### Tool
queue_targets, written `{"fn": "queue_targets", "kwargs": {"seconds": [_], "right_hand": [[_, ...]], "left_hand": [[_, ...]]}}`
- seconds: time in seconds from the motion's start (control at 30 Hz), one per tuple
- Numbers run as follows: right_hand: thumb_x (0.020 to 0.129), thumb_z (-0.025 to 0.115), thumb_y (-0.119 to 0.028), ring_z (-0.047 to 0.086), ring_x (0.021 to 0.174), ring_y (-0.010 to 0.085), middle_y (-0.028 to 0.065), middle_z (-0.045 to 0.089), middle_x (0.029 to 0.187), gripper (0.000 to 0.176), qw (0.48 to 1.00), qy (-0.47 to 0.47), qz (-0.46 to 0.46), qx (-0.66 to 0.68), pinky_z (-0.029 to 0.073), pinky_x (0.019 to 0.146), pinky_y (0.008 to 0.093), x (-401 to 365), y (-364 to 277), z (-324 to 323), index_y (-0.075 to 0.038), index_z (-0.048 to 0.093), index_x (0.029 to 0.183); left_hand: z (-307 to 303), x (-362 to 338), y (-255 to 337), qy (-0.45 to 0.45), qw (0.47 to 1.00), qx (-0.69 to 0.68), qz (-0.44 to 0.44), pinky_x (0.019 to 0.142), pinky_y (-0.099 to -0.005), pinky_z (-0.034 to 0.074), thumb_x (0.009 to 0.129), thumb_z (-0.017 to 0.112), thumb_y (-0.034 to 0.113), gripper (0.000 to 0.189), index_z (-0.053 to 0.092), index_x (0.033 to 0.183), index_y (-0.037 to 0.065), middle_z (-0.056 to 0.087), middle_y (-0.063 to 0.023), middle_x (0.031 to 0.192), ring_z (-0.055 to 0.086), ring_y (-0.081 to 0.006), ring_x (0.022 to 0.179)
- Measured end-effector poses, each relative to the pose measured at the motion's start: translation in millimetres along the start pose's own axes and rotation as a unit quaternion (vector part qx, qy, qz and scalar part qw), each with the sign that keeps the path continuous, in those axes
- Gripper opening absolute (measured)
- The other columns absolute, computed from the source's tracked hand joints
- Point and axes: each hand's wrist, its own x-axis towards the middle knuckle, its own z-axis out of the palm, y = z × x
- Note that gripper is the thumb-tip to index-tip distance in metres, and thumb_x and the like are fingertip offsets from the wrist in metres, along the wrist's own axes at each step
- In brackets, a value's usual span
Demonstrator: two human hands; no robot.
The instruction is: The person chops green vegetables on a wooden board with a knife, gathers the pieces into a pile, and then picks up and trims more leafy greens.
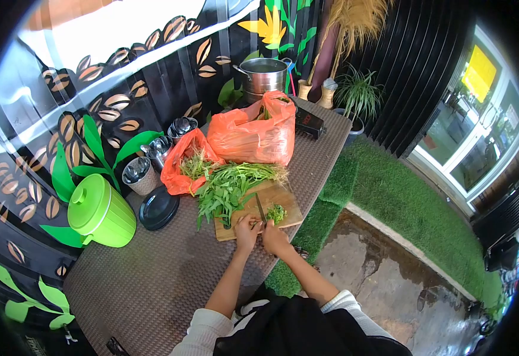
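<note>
My right hand (276,239) is closed around the handle of a knife (260,206), whose blade points away from me over a wooden cutting board (289,197). Close beside it on the left, my left hand (247,231) has its fingers bent together near the blade. What those fingers pinch is too small to make out. A small heap of chopped greens (277,213) lies on the board, right of the knife. Long leafy greens (227,188) are spread over the far and left part of the board, their stem ends toward the right.
Behind the board stand a large orange plastic bag (250,139) and a smaller orange bag (176,169) with rooted greens. A black plate (158,209), a green lidded bucket (102,213) and cutlery holders (141,176) are at left. A metal pot (264,80) stands at the back.
</note>
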Motion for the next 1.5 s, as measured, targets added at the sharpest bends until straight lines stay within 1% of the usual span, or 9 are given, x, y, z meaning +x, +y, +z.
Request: {"fn": "queue_targets", "kwargs": {"seconds": [0.27, 0.33, 0.43, 0.63, 0.8, 0.87, 0.97, 1.23, 1.5], "right_hand": [[0.090, 0.045, -0.019, 0.065, 0.077, 0.0402, 0.0252, 0.064, 0.082, 0.031, 0.997, 0.049, 0.038, -0.035, 0.052, 0.068, 0.0475, -10.2, -1.8, 11.8, 0.003, 0.036, 0.109], [0.090, 0.045, -0.019, 0.065, 0.078, 0.0404, 0.0253, 0.064, 0.082, 0.031, 0.998, 0.052, 0.027, -0.031, 0.052, 0.068, 0.0476, -4.6, 3.9, 11.9, 0.003, 0.036, 0.109], [0.090, 0.045, -0.019, 0.064, 0.080, 0.0407, 0.0259, 0.064, 0.084, 0.031, 0.999, 0.043, 0.004, -0.020, 0.052, 0.067, 0.0475, -1.2, 11.0, 1.5, 0.003, 0.036, 0.110], [0.091, 0.043, -0.022, 0.063, 0.083, 0.0429, 0.0275, 0.063, 0.089, 0.034, 0.999, 0.009, 0.007, -0.040, 0.051, 0.070, 0.0486, -9.8, 6.5, 3.7, 0.004, 0.036, 0.112], [0.091, 0.045, -0.023, 0.063, 0.084, 0.0429, 0.0276, 0.063, 0.092, 0.041, 0.999, 0.029, 0.002, -0.023, 0.051, 0.072, 0.0485, 1.2, 2.0, -0.7, 0.006, 0.034, 0.117], [0.089, 0.050, -0.020, 0.064, 0.085, 0.0410, 0.0279, 0.062, 0.094, 0.046, 0.999, -0.026, 0.003, -0.028, 0.052, 0.073, 0.0474, 9.0, 3.9, -14.2, 0.007, 0.031, 0.121], [0.089, 0.048, -0.021, 0.064, 0.085, 0.0413, 0.0284, 0.063, 0.093, 0.041, 1.000, 0.014, 0.005, -0.022, 0.051, 0.073, 0.0481, -4.6, 0.3, -13.2, 0.005, 0.034, 0.117], [0.089, 0.047, -0.020, 0.063, 0.087, 0.0425, 0.0283, 0.063, 0.091, 0.037, 0.999, -0.013, 0.013, -0.033, 0.051, 0.075, 0.0488, 9.1, 4.0, -7.9, 0.004, 0.035, 0.114], [0.088, 0.048, -0.017, 0.063, 0.084, 0.0440, 0.0267, 0.064, 0.085, 0.033, 0.999, 0.018, 0.028, -0.031, 0.051, 0.072, 0.0483, 0.2, 1.6, 7.9, 0.004, 0.035, 0.109]], "left_hand": [[-3.6, -5.4, 3.4, 0.012, 1.000, 0.022, -0.009, 0.069, -0.0355, 0.050, 0.078, 0.067, 0.001, 0.014, 0.064, 0.091, 0.002, 0.058, -0.0104, 0.084, 0.060, -0.0235, 0.081], [-6.5, -7.7, 4.6, 0.008, 0.993, 0.084, 0.084, 0.069, -0.0359, 0.049, 0.079, 0.066, 0.002, 0.014, 0.064, 0.093, 0.003, 0.059, -0.0110, 0.087, 0.059, -0.0259, 0.083], [-5.4, -4.2, 2.7, -0.019, 0.995, 0.034, 0.094, 0.069, -0.0361, 0.049, 0.080, 0.065, 0.004, 0.015, 0.063, 0.094, 0.003, 0.060, -0.0111, 0.088, 0.059, -0.0278, 0.084], [3.8, -0.5, 5.9, -0.025, 0.999, 0.030, 0.008, 0.071, -0.0375, 0.049, 0.079, 0.065, 0.003, 0.021, 0.059, 0.099, 0.003, 0.056, -0.0123, 0.091, 0.059, -0.0279, 0.082], [4.4, -2.2, -0.8, -0.018, 0.997, 0.033, 0.060, 0.071, -0.0399, 0.048, 0.080, 0.065, 0.004, 0.018, 0.058, 0.096, 0.003, 0.054, -0.0127, 0.091, 0.059, -0.0290, 0.082], [4.2, -3.0, -2.0, -0.011, 0.996, 0.043, 0.081, 0.071, -0.0408, 0.049, 0.080, 0.065, 0.005, 0.017, 0.058, 0.095, 0.002, 0.054, -0.0126, 0.090, 0.059, -0.0296, 0.083], [3.7, -4.0, -5.4, -0.011, 0.993, 0.083, 0.084, 0.072, -0.0405, 0.049, 0.081, 0.065, 0.005, 0.016, 0.058, 0.095, 0.003, 0.054, -0.0123, 0.089, 0.059, -0.0301, 0.085], [0.4, 8.2, 0.9, -0.058, 0.996, -0.008, -0.062, 0.073, -0.0360, 0.048, 0.076, 0.070, 0.002, 0.028, 0.056, 0.100, 0.001, 0.063, -0.0106, 0.088, 0.058, -0.0224, 0.084], [2.7, 7.0, -1.5, -0.021, 0.999, 0.012, -0.045, 0.073, -0.0358, 0.048, 0.074, 0.072, 0.002, 0.026, 0.058, 0.097, 0.001, 0.064, -0.0084, 0.084, 0.057, -0.0226, 0.083]]}}
